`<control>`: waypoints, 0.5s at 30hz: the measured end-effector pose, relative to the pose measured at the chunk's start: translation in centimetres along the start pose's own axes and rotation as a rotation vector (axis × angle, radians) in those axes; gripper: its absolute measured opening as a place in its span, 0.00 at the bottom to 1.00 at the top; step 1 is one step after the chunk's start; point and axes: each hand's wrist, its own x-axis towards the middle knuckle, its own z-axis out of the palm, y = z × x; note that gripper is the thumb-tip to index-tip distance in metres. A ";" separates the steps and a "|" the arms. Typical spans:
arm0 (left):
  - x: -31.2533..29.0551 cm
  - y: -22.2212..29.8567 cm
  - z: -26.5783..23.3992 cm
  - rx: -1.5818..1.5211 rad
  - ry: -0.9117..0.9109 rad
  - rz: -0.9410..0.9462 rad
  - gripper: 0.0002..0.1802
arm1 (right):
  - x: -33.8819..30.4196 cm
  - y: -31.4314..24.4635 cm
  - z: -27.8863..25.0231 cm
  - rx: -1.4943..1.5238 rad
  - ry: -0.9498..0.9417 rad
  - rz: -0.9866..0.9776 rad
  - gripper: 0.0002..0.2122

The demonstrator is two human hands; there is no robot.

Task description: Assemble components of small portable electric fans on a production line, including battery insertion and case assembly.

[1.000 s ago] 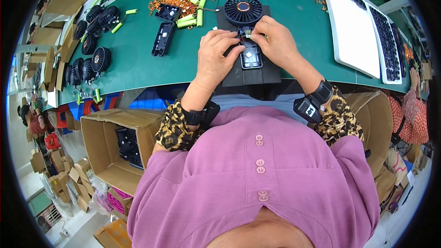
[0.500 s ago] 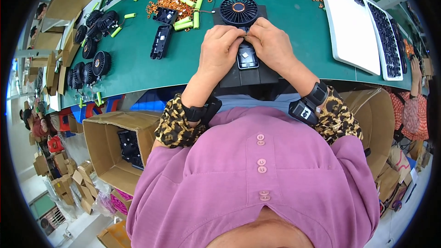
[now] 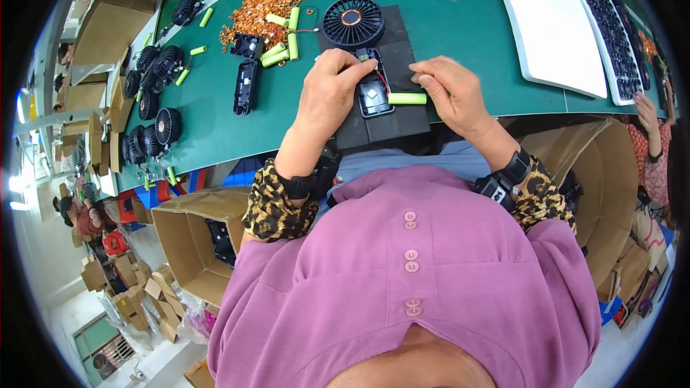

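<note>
The left hand [image 3: 332, 93] rests on the black fan body [image 3: 374, 90], its fingers curled together and pressing the upper end of the open handle, where red wire shows; the right hand [image 3: 453, 93] pinches a green battery [image 3: 407, 99] between thumb and fingertips, the battery lying crosswise just beside the handle's right edge; the fan body lies on a black mat [image 3: 384, 126] at the near edge of the green table [image 3: 215, 122], its round grille [image 3: 352, 20] pointing away from the person; more green batteries [image 3: 282, 47] lie near a heap of small copper parts [image 3: 259, 7] to the left; a black handle shell [image 3: 245, 86] lies beside them; finished black fans [image 3: 154, 111] crowd the table's left edge; a white tray [image 3: 546, 21] sits to the right; an open brown cardboard box [image 3: 190, 244] stands below the table at the left, another box [image 3: 611, 172] at the right.
</note>
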 end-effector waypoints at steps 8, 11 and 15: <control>0.4 1.0 0.3 0.052 -0.013 0.011 0.14 | -0.6 0.9 0.2 0.144 0.087 -0.046 0.06; -0.2 0.6 0.7 -0.021 0.073 -0.038 0.15 | -0.9 0.8 -0.2 0.169 -0.034 0.024 0.10; -0.5 0.6 0.2 0.003 0.056 -0.038 0.14 | -0.1 0.3 0.2 -0.039 -0.032 -0.177 0.16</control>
